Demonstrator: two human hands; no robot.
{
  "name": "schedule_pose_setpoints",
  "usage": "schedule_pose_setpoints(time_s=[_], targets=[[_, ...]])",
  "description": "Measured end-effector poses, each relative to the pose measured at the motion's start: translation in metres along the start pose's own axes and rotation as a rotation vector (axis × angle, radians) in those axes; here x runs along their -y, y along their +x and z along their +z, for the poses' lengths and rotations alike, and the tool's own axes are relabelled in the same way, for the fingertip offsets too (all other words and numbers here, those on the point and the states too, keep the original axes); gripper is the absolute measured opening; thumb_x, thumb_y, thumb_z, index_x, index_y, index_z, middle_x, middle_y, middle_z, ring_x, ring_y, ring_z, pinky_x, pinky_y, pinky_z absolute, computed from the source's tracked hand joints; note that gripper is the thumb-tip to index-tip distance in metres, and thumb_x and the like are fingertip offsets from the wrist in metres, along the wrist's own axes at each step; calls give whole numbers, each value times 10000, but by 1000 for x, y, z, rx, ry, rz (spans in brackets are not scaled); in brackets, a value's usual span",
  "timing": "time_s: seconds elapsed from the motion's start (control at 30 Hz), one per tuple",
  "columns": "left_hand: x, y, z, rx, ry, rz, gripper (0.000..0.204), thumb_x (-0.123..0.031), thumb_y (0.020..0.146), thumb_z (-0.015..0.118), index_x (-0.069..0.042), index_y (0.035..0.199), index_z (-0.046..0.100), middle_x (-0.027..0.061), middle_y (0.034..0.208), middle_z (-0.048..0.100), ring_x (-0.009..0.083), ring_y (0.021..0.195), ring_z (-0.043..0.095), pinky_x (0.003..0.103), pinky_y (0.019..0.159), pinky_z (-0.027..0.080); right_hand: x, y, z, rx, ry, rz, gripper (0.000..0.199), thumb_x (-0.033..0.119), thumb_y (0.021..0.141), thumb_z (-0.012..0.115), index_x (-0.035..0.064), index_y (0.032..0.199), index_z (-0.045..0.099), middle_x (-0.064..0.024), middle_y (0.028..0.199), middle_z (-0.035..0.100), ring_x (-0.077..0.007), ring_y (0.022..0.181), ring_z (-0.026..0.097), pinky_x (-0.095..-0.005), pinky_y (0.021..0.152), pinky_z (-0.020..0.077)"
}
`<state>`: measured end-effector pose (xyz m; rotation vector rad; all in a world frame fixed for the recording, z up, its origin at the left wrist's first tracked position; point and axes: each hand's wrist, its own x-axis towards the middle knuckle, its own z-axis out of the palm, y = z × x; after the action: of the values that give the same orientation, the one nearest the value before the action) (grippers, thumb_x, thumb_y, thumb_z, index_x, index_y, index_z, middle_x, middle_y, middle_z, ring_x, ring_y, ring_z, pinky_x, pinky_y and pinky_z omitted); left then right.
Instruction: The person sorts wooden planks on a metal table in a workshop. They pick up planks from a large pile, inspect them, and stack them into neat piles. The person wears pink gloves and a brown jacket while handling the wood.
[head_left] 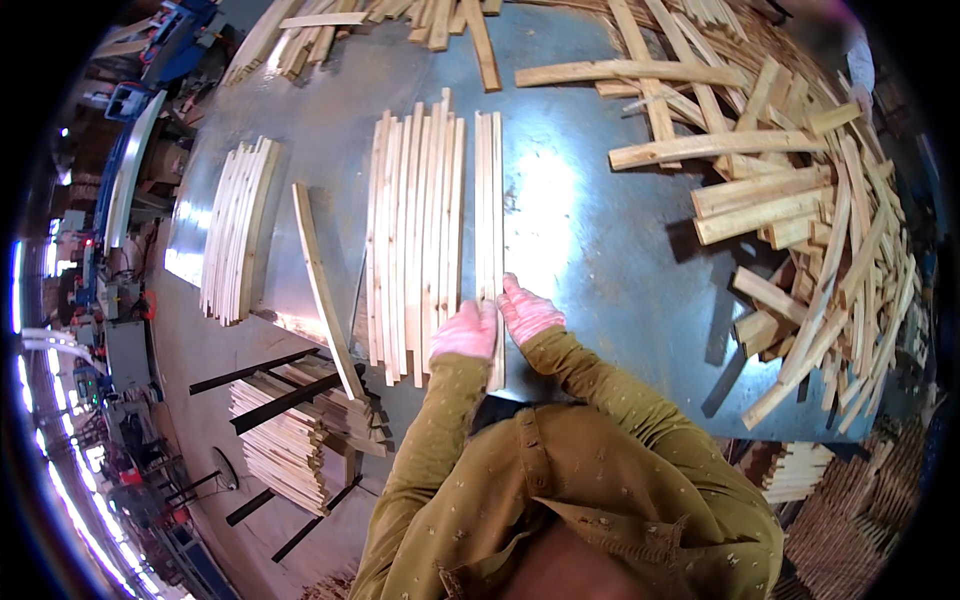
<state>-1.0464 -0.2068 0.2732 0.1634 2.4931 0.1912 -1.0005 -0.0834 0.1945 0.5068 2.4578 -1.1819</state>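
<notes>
Two or three narrow, pale wooden strips (488, 200) lie side by side on the metal table, pointing away from me. My left hand (465, 330) is closed at their near left side, its fingertips partly hidden. From the right, my right hand (529, 309) grips the strips' edge, thumb and fingers pressed close to it. Just left of them, a wider row of wooden strips (415, 230) lies flat with uneven ends; my left hand is right beside its near right corner.
A neat stack of strips (238, 230) stands farther left, with a single slat (325, 290) slanting over the table's edge. Loose boards (770, 200) are heaped at the right of the metal table (590, 250). A rack of stacked wood (280, 440) stands at the lower left.
</notes>
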Motion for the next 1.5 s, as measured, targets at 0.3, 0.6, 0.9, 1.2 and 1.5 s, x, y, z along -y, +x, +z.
schedule_pose_setpoints(time_s=[0.3,0.6,0.9,1.2,1.5], targets=[[150,171,-108,-551,-49,172,673,-518,939,471,6,1360,431,228,1367,486,426,1215,489,474,1004,419,52,122,-50,-349,-149,89,725,562,946,398,53,1461,361,-224,1458,415,-372,1347,395,-400,1123,305],[125,285,-67,-145,-1079,476,837,-239,785,807,-11,1437,335,144,1323,524,222,1187,515,348,1007,434,86,177,-34,-373,1155,100,785,199,836,727,73,1485,304,-142,1385,503,-263,1268,489,-362,1048,404],[63,222,-281,-217,-1341,1176,836,-354,879,674,-9,1488,217,130,1394,464,214,1250,464,352,1053,393,184,172,-171,-525,1250,-513,571,233,946,560,57,1449,355,-129,1332,544,-228,1191,538,-344,1016,441],[87,200,-286,102,-1644,915,658,-482,985,457,-67,1476,319,123,1456,423,255,1333,418,368,1121,338,206,113,-224,776,1362,-1048,720,529,966,485,20,1456,349,-152,1482,393,-233,1348,393,-360,1122,343],[171,124,-44,-45,-948,200,796,-443,926,551,-112,1535,159,221,1463,391,310,1360,394,373,1103,364,27,75,39,-73,795,24,1231,304,689,868,260,1558,-3,-219,1518,297,-367,1388,324,-419,1146,281]])
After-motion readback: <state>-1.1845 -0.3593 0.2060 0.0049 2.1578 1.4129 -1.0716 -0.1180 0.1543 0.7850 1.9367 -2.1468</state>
